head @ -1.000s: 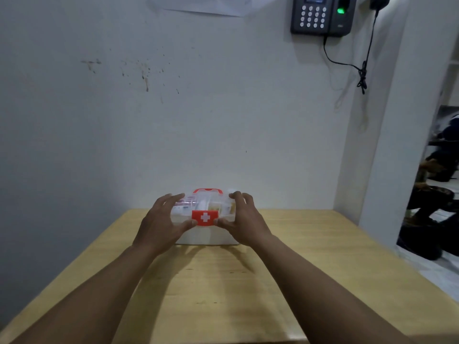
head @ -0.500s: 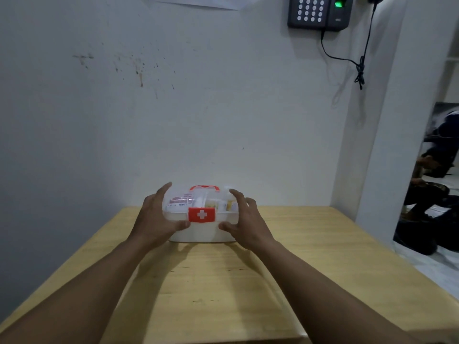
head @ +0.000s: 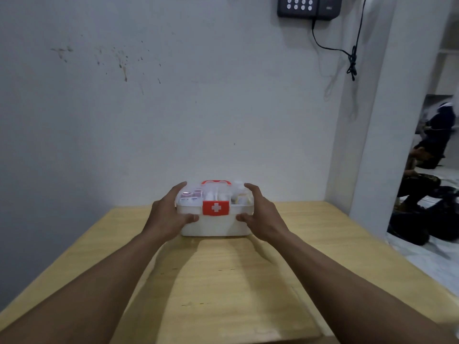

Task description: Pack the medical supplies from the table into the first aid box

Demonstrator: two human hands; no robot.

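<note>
Head view: my left hand [head: 171, 214] and right hand [head: 260, 216] grip the ends of the first aid box [head: 216, 225], fingers curved over the clear lid [head: 218, 193], thumbs on the front wall. Both thumbs have moved off the red latch [head: 215, 207] to either side of it. The latch lies flat, so I judge packing complete. The medical supplies [head: 190, 197] show through the lid. The box stands on the wooden table [head: 223, 281], near the wall. A keypad unit [head: 308, 7] hangs above, and nothing obstructs the box
</note>
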